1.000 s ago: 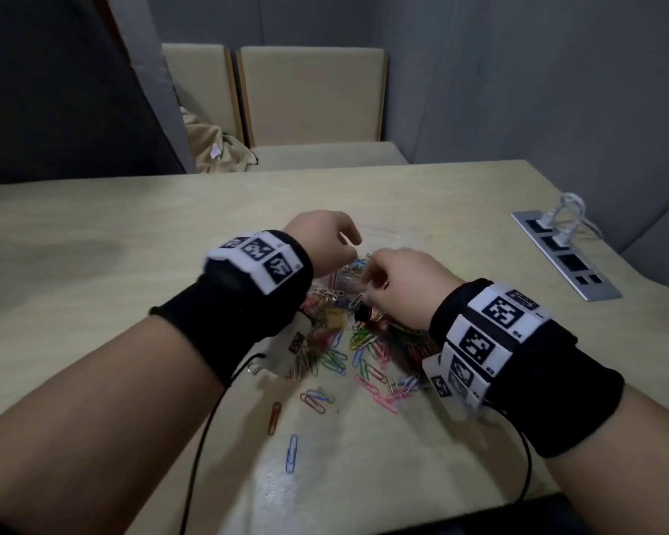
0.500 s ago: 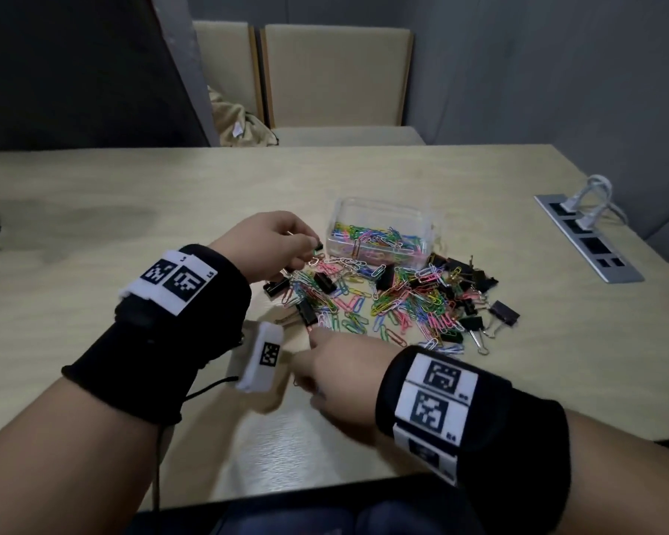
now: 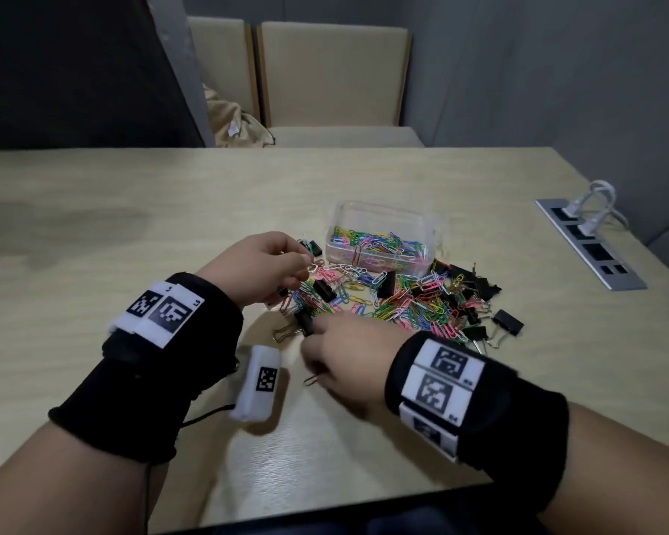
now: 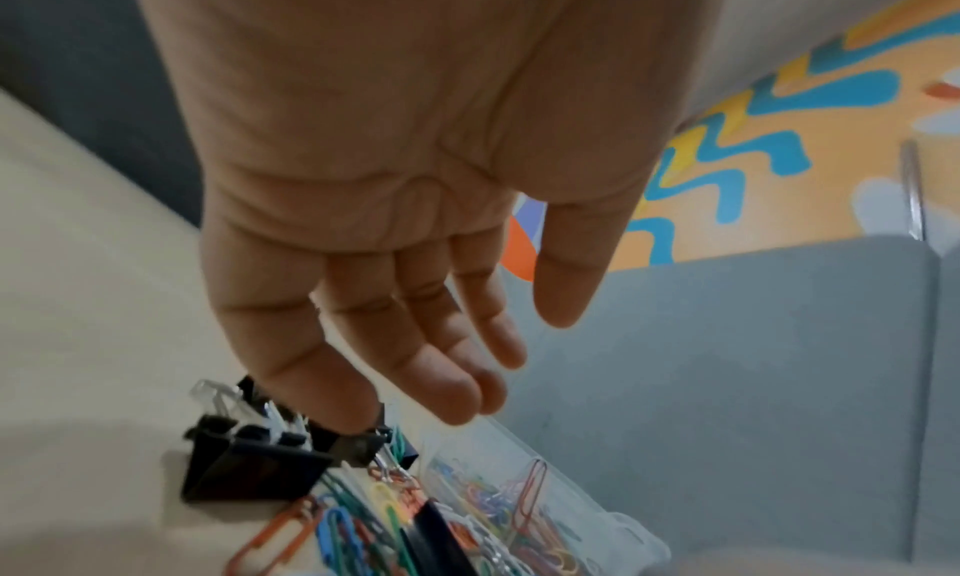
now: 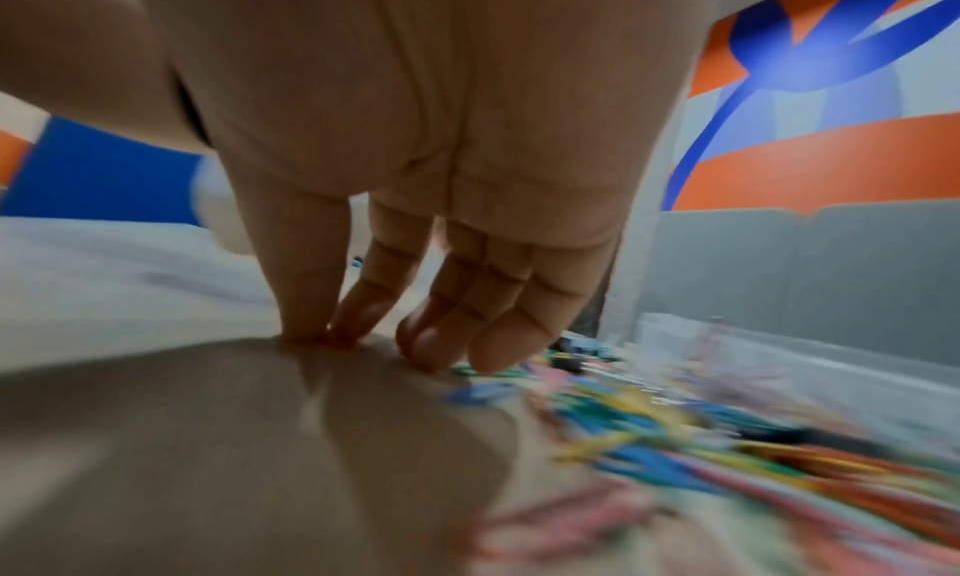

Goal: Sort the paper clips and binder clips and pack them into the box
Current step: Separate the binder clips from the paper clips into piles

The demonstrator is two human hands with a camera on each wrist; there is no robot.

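Note:
A clear plastic box (image 3: 383, 222) holding coloured paper clips stands mid-table, also seen in the left wrist view (image 4: 545, 503). In front of it spreads a pile of coloured paper clips (image 3: 406, 303) mixed with black binder clips (image 3: 508, 322). My left hand (image 3: 302, 264) hovers at the pile's left edge. In the left wrist view it (image 4: 514, 359) is spread out above a black binder clip (image 4: 249, 474) and holds nothing. My right hand (image 3: 325, 341) lies at the pile's near edge. Its straight fingers (image 5: 311, 297) press on the table, blurred, and a paper clip (image 3: 311, 379) pokes out beside it.
A grey socket strip (image 3: 591, 241) with white plugs is set into the table at the right. Two beige chairs (image 3: 333, 79) stand beyond the far edge. A white tag block (image 3: 261, 384) on a cable hangs from my left wrist. The table's front edge is close.
Both hands have come away from above the pile toward me. The right hand dropped to the pile's near edge and now presses the table. The left stayed at the pile's left side.

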